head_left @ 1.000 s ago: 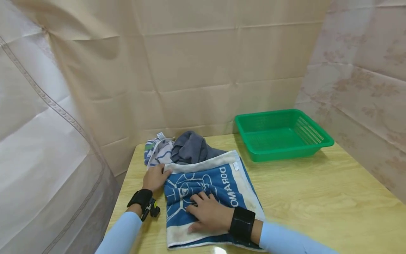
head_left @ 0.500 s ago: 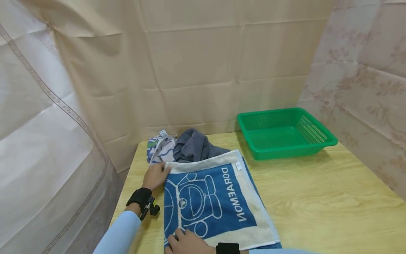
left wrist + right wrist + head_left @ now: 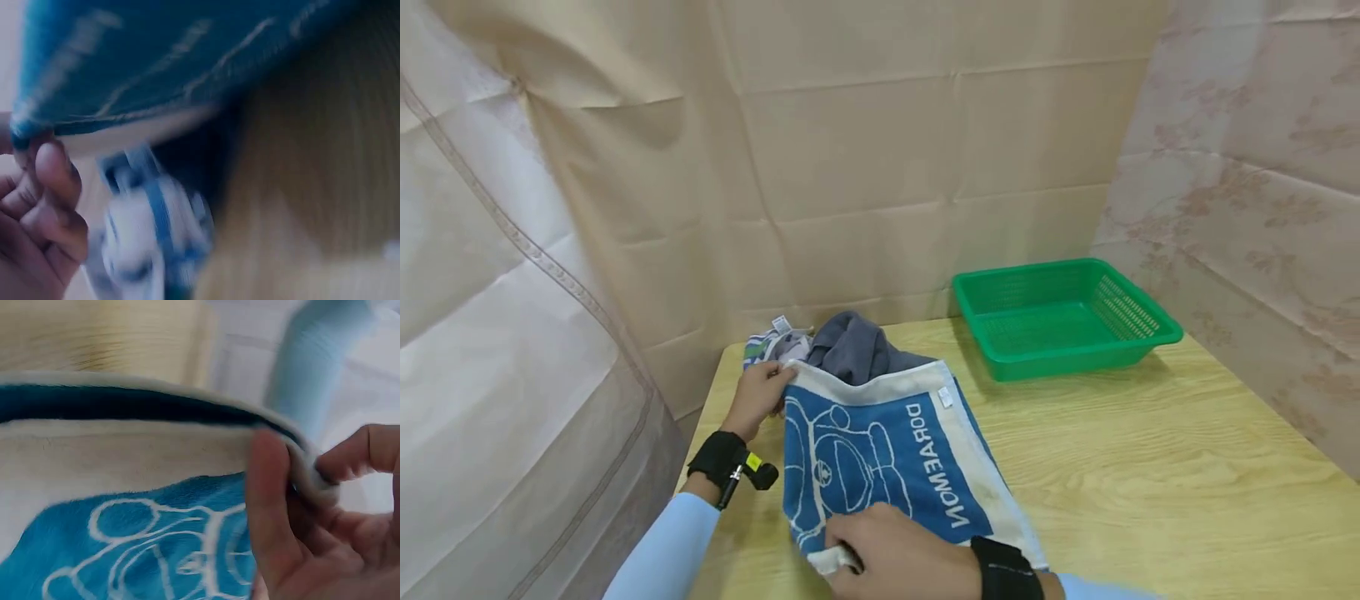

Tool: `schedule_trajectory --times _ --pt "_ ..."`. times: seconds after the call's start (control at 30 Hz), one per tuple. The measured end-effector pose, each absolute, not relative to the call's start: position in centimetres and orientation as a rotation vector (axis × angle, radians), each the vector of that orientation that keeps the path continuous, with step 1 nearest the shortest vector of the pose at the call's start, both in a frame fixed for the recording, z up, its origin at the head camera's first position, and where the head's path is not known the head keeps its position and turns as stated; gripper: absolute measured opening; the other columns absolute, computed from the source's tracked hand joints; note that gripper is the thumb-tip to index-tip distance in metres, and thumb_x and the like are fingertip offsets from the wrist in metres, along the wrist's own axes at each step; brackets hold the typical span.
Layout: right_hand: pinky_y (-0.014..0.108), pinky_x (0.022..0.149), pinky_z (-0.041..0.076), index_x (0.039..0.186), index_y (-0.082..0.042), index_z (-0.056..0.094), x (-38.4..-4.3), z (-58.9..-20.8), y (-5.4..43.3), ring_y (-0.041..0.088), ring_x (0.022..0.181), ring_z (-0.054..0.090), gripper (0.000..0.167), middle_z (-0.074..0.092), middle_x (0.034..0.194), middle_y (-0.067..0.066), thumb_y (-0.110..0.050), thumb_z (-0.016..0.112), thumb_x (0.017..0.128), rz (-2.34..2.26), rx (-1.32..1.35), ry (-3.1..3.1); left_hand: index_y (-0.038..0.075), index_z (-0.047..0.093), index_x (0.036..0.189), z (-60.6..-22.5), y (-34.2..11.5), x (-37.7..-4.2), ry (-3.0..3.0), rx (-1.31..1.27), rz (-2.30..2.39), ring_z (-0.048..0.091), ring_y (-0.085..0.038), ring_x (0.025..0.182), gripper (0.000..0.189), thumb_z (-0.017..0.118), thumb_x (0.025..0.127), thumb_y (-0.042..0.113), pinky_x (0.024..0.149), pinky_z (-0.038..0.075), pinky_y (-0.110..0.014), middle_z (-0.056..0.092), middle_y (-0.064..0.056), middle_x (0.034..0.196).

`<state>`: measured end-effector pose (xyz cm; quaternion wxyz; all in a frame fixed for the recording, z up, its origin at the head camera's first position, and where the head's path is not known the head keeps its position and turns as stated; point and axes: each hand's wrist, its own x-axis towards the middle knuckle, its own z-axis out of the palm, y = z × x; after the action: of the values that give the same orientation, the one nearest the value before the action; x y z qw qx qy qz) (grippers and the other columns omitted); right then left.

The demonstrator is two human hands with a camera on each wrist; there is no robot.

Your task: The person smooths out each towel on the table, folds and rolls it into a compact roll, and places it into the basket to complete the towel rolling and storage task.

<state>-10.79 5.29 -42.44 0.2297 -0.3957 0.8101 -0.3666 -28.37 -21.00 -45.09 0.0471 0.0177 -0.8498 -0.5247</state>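
Note:
A blue towel (image 3: pixel 880 458) with cream borders, a white line drawing and mirrored lettering lies folded in layers on the table, its left side lifted. My left hand (image 3: pixel 756 400) pinches its far left corner; in the left wrist view the fingers (image 3: pixel 56 175) hold the raised edge. At the near left corner my right hand (image 3: pixel 902 546) grips the cream border. The right wrist view shows thumb and fingers (image 3: pixel 269 500) closed on the layered edge, with a dark gap between the layers.
Behind the towel lie a crumpled grey cloth (image 3: pixel 853 346) and a striped, patterned cloth (image 3: pixel 786 343) with a white tag. A green plastic basket (image 3: pixel 1067 362) stands at the back right of the wooden table (image 3: pixel 1150 467). Fabric curtains (image 3: pixel 865 167) hang around it.
The right hand has gone from lying flat on the towel's middle, smoothing it, to gripping its near left corner. The left hand has raised the far left corner; the towel's left side has come up.

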Motion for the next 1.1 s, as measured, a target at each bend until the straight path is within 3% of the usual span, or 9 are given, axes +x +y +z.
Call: schedule_trajectory --times 0.13,0.23,0.33,0.4,0.53,0.63,0.87,1.0,1.1 --pt "0.018 0.053 0.038 0.09 -0.017 0.051 -11.7 -41.3 9.7 0.001 0.055 0.048 0.017 0.04 0.069 -0.01 -0.003 0.061 0.091 -1.182 -1.015 2.012 0.001 0.059 0.091 -44.4 -18.1 -28.8 -2.333 0.008 -1.887 0.05 -0.016 0.047 0.034 0.066 0.103 0.032 0.045 0.042 -0.03 0.054 -0.003 0.059" --pt "0.024 0.056 0.052 0.1 -0.014 0.056 -13.0 -41.4 12.9 0.007 0.065 0.063 0.017 0.052 0.077 -0.008 0.0 0.059 0.091 -1.175 -0.934 1.833 0.0 0.061 0.098 -44.3 -15.4 -29.0 -2.215 -0.115 -2.015 0.057 -0.02 0.05 0.03 0.066 0.103 0.03 0.047 0.046 -0.031 0.063 -0.008 0.063" --pt "0.045 0.06 0.06 0.113 -0.011 0.06 -14.5 -42.2 16.2 0.014 0.075 0.07 0.022 0.066 0.085 -0.001 -0.002 0.059 0.092 -1.132 -0.847 1.7 0.003 0.064 0.118 -44.5 -12.7 -29.2 -2.299 -0.377 -2.067 0.071 -0.027 0.079 0.028 0.063 0.105 0.028 0.07 0.057 -0.036 0.074 -0.013 0.096" --pt "0.053 0.056 0.057 0.124 -0.013 0.062 -15.3 -43.1 18.3 0.016 0.071 0.069 0.031 0.072 0.089 0.003 -0.004 0.059 0.095 -1.071 -0.787 1.661 0.006 0.065 0.127 -44.7 -11.5 -29.1 -2.467 -0.573 -1.961 0.07 -0.029 0.105 0.029 0.062 0.106 0.026 0.089 0.055 -0.04 0.072 -0.012 0.117" --pt "0.036 0.043 0.053 0.106 -0.013 0.07 -16.4 -44.9 21.3 0.01 0.057 0.061 0.009 0.071 0.075 0.002 -0.018 0.065 0.101 -0.891 -0.674 1.746 0.01 0.07 0.123 -45.8 -10.2 -28.7 -2.779 -0.802 -1.381 0.058 -0.031 0.124 0.023 0.067 0.103 0.018 0.102 0.046 -0.049 0.068 -0.008 0.128" --pt "0.021 0.041 0.046 0.09 -0.011 0.074 -16.6 -45.8 22.4 0.01 0.056 0.059 0.027 0.071 0.073 0.004 -0.032 0.065 0.103 -0.843 -0.586 1.88 0.008 0.069 0.124 -47.1 -10.3 -28.8 -2.883 -0.806 -0.983 0.051 -0.037 0.127 0.028 0.071 0.1 0.022 0.104 0.04 -0.056 0.064 -0.012 0.133" --pt "0.024 0.042 0.041 0.078 -0.01 0.07 -16.3 -47.3 21.2 0.013 0.048 0.055 0.036 0.062 0.062 0.004 -0.04 0.071 0.098 -1.001 -0.477 2.204 0.007 0.042 0.155 -49.9 -10.9 -30.0 -2.927 -0.835 -0.613 0.04 -0.047 0.136 0.076 0.074 0.096 0.043 0.106 0.035 -0.066 0.043 -0.024 0.153" --pt "0.029 0.053 0.048 0.102 -0.002 0.068 -16.0 -47.3 21.0 0.016 0.063 0.063 0.024 0.069 0.08 0.004 -0.026 0.071 0.099 -1.183 -0.42 2.142 0.008 0.037 0.158 -50.4 -10.2 -30.3 -2.926 -0.865 -0.592 0.042 -0.046 0.133 0.081 0.073 0.096 0.045 0.104 0.036 -0.065 0.043 -0.023 0.153" --pt "0.035 0.061 0.055 0.134 0.002 0.058 -16.0 -46.0 21.5 0.023 0.086 0.069 0.04 0.072 0.105 0.008 -0.02 0.066 0.102 -1.325 -0.359 2.028 0.009 0.038 0.158 -50.7 -9.8 -30.9 -2.949 -0.841 -0.562 0.042 -0.043 0.134 0.08 0.071 0.096 0.049 0.105 0.036 -0.062 0.043 -0.021 0.153"
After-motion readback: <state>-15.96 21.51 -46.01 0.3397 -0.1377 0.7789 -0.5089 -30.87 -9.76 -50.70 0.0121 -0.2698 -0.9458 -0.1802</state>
